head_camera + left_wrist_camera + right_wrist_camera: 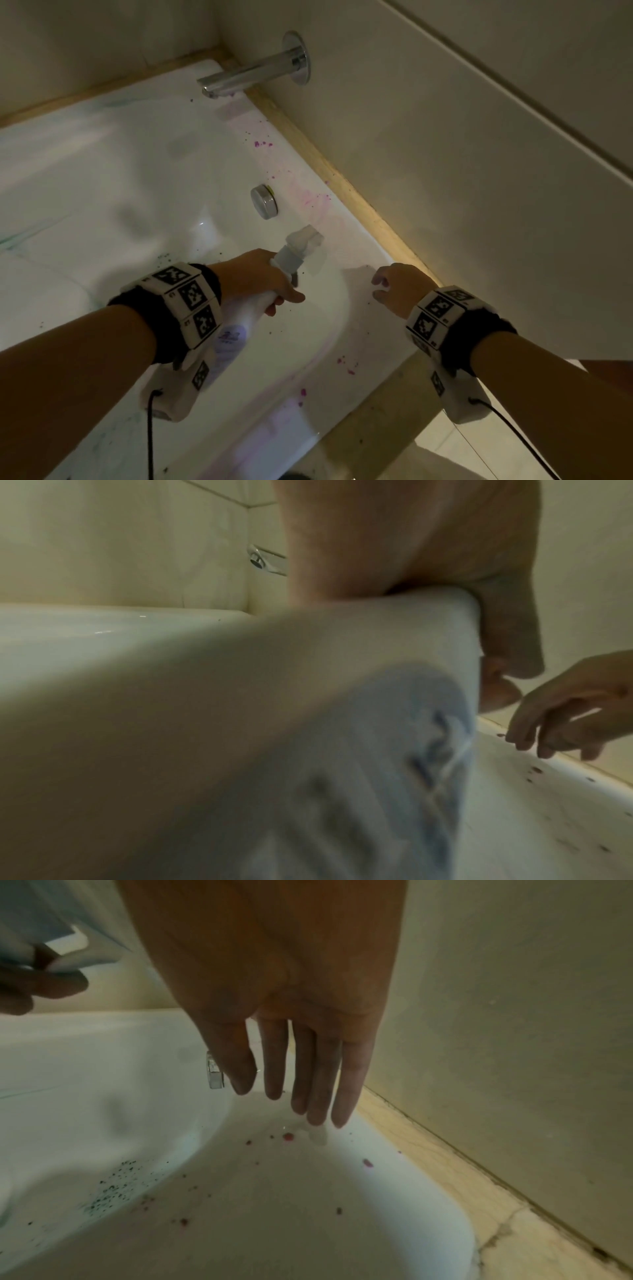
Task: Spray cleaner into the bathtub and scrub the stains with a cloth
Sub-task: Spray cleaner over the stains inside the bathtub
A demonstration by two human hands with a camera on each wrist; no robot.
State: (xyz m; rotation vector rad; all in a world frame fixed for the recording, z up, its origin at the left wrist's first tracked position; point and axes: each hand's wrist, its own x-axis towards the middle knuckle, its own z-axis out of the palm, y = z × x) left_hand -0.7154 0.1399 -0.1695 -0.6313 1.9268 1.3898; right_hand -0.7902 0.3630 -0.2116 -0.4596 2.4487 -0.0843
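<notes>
Spraying looks to be the step in hand. The left hand [270,281] is curling its grip round the neck of a white plastic spray bottle with a pale blue label [236,329], and the bottle's nozzle [306,236] is pointing out over the near corner of the white enamel bathtub [102,178]. One finger seems to be lying by the trigger, though the head view is too dim to say whether it is squeezing. In the left wrist view the bottle's body [308,723] is filling most of the picture, blurred.

The right hand [399,289] is hanging with its grip slack and holding nothing, its fingers [318,1074] reaching straight down just above the tub's rim beside the wall; I cannot tell whether the tips are touching the enamel.

Magenta paint-like spots [262,144] are dotting the rim and the slope near the round chrome overflow knob [263,201], with more [289,1136] lying just below the right fingertips, and dark gritty specks [113,1185] are scattering down the inner wall. A chrome spout [253,73] is projecting from the wall above. No cloth is showing in any view.

Judging from this, the next move is calling for wetting the stained patches with cleaner, then fetching a cloth, since the empty right hand has nothing to scrub with yet.
</notes>
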